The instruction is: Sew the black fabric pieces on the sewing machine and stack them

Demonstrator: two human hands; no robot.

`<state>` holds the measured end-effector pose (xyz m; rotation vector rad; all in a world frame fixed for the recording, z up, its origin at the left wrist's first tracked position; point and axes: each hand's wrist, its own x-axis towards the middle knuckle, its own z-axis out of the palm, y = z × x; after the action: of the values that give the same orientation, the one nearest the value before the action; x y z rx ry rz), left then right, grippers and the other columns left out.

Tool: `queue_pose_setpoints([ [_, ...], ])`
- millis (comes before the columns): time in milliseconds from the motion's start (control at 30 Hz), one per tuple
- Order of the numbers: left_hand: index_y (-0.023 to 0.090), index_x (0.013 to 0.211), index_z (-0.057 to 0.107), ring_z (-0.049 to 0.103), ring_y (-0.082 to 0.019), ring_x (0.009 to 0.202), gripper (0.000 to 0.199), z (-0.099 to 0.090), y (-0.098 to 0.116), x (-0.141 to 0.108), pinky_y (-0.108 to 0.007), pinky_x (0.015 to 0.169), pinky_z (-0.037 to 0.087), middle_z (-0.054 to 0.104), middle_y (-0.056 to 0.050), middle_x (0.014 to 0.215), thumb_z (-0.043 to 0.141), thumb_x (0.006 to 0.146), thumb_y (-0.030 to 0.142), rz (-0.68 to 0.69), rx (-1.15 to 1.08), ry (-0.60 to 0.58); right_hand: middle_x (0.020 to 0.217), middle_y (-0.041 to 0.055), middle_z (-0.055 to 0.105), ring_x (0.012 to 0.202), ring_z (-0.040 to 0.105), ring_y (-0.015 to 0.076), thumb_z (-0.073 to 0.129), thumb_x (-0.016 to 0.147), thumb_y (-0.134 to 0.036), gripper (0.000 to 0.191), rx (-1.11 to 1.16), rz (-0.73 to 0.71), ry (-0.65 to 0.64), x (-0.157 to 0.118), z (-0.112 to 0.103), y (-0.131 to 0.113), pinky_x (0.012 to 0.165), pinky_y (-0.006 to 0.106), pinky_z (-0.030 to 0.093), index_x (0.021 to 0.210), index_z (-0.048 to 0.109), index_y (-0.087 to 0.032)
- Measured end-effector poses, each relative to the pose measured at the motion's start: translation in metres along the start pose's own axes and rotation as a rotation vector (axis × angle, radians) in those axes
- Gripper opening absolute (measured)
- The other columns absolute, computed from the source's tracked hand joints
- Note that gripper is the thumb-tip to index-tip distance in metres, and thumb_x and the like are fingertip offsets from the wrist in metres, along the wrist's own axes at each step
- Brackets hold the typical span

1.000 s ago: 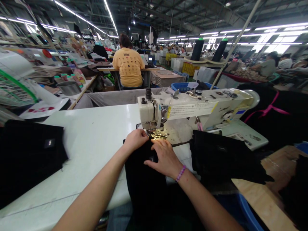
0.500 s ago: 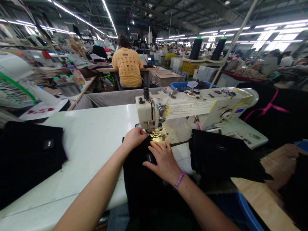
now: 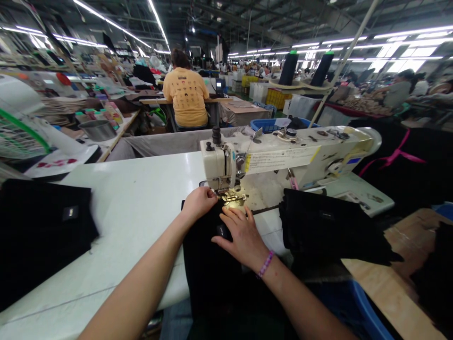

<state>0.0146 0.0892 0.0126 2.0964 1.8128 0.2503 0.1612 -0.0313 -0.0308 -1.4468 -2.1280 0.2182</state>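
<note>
Black fabric (image 3: pixel 207 264) hangs over the table's front edge, its top end under the head of a cream sewing machine (image 3: pixel 283 153). My left hand (image 3: pixel 200 202) pinches the fabric's upper edge just left of the needle area. Lying on the cloth with fingers spread, my right hand (image 3: pixel 242 236) is beside a small dark label (image 3: pixel 223 231), right of my left hand. A gold-coloured metal guide (image 3: pixel 233 197) is lit by the machine's lamp, just beyond my right fingertips. The needle tip is too small to make out.
Black folded fabric (image 3: pixel 42 231) is on the left of the white table (image 3: pixel 141 189). A black stack (image 3: pixel 332 226) lies at right, near a blue bin (image 3: pixel 368 307). Pink-handled scissors (image 3: pixel 292 180) rest behind. A person in a yellow shirt (image 3: pixel 186 97) sits ahead.
The whole view has shifted slightly. Both hands keep nearly the same places on the black fabric.
</note>
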Motion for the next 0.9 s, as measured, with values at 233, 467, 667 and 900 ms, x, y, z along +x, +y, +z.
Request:
queue_pose_setpoints([
  [233,0.020,0.072,0.070,0.067,-0.021,0.072,0.020,0.002,-0.002,0.003,-0.027,0.063,0.041,0.072,-0.005,0.070,0.057,0.081,0.032,0.008,-0.006,0.008,0.144,0.0135,0.058,0.135,0.049,0.0296,0.065,0.092,-0.052,0.053,-0.012,-0.004,-0.018,0.002,-0.003,-0.001,0.119,0.062,0.022,0.132,0.060,-0.018],
  [467,0.020,0.072,0.069,0.067,-0.021,0.072,0.022,0.003,-0.004,0.003,-0.027,0.062,0.041,0.072,-0.005,0.069,0.056,0.083,0.033,0.018,0.001,0.025,0.141,0.0138,0.061,0.132,0.051,0.0292,0.065,0.091,-0.052,0.052,-0.029,-0.006,-0.011,0.003,-0.004,-0.001,0.119,0.061,0.023,0.131,0.061,-0.019],
  [667,0.020,0.073,0.069,0.069,-0.022,0.077,0.023,0.009,-0.004,0.002,-0.027,0.065,0.044,0.073,-0.007,0.074,0.053,0.085,0.031,0.037,-0.018,0.096,0.141,0.0134,0.061,0.132,0.052,0.0291,0.065,0.092,-0.051,0.049,-0.038,-0.002,0.001,0.004,-0.002,-0.001,0.119,0.060,0.023,0.130,0.061,-0.019],
  [900,0.016,0.114,0.067,0.061,-0.026,0.114,0.033,-0.008,-0.011,-0.049,-0.035,0.100,0.046,0.068,-0.012,0.119,0.063,0.083,0.028,0.102,-0.104,0.207,0.136,0.0131,0.064,0.127,0.055,0.0292,0.057,0.097,-0.033,0.032,-0.020,0.004,0.019,-0.014,-0.012,-0.002,0.116,0.059,0.028,0.125,0.064,-0.018],
])
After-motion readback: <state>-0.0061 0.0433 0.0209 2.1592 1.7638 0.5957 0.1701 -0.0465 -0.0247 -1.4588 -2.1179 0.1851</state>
